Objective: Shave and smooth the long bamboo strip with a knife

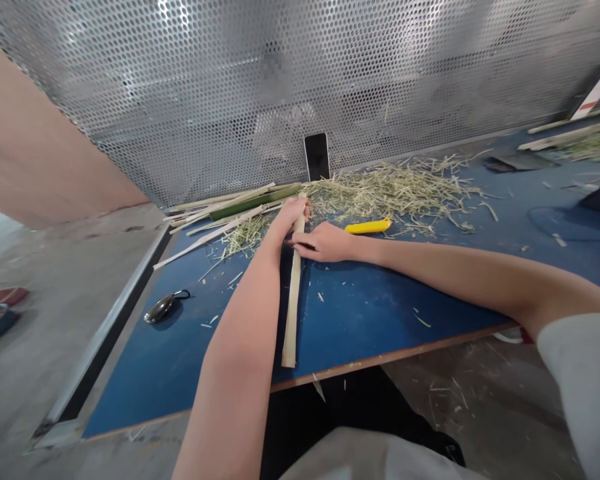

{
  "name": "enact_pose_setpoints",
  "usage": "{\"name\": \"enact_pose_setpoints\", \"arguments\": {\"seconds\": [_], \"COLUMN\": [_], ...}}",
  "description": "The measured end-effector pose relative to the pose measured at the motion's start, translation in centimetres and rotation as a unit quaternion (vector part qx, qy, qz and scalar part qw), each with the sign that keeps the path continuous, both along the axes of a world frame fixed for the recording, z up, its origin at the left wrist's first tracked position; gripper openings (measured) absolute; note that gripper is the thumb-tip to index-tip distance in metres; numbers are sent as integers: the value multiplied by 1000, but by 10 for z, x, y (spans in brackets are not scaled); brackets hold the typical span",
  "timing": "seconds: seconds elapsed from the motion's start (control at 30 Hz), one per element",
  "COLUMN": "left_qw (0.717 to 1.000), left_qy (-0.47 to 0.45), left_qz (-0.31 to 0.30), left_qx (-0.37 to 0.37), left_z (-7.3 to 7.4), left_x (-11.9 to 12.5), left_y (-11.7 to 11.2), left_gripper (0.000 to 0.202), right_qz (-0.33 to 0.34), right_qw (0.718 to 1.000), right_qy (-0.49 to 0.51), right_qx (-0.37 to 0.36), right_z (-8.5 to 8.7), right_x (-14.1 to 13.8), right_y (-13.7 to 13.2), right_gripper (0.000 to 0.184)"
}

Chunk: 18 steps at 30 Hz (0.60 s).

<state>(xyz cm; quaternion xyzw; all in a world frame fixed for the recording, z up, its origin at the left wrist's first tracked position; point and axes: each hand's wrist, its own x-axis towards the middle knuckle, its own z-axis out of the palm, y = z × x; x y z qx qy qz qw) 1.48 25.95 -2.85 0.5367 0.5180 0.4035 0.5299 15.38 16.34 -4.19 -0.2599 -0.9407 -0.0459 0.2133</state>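
A pale, flat bamboo strip lies lengthwise on the blue table, its near end close to the front edge. Its far end is in the closed fingers of my left hand. Just nearer to me, my right hand is closed on a thin dark blade, which crosses the strip and touches it. Most of the blade is hidden by my fingers, so its exact shape cannot be made out. Beyond my right wrist rests a yellow-handled cutter.
A pile of shavings spreads along the back, before a propped phone and a perforated metal screen. Bamboo strips and a green bamboo piece lie back left. A dark oval case sits near the left edge.
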Motion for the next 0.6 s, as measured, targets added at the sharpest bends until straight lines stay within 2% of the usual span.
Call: {"name": "enact_pose_setpoints", "arguments": {"seconds": [0.07, 0.13, 0.2, 0.3, 0.33, 0.47, 0.5, 0.6], "left_qw": [999, 994, 988, 985, 985, 984, 984, 982], "left_qy": [-46, -106, -148, -165, -165, -168, -169, -177], "left_qz": [-14, -33, -35, -25, -24, -32, -30, -18], "left_qx": [-12, -24, -33, -42, -44, -51, -51, -61], "left_z": [0, 0, 1, 1, 1, 2, 3, 1], "left_x": [-3, -6, -8, -7, -6, -6, -6, -7], "left_y": [0, 0, 0, -1, -2, -5, -5, -4], "left_gripper": [36, 38, 40, 43, 43, 42, 41, 41], "right_qz": [76, 107, 70, 0, 10, 123, 119, 40], "right_qw": [997, 993, 995, 997, 996, 985, 985, 991], "right_qy": [-29, -50, -60, -68, -74, -102, -106, -109], "right_qx": [4, 12, 25, 40, 44, 57, 61, 71], "right_z": [3, 6, 7, 7, 7, 8, 9, 13], "right_x": [1, 1, -1, -6, -7, -9, -9, -9], "right_y": [-1, -3, -5, -14, -17, -23, -23, -24], "right_gripper": [39, 40, 41, 42, 43, 45, 45, 46]}}
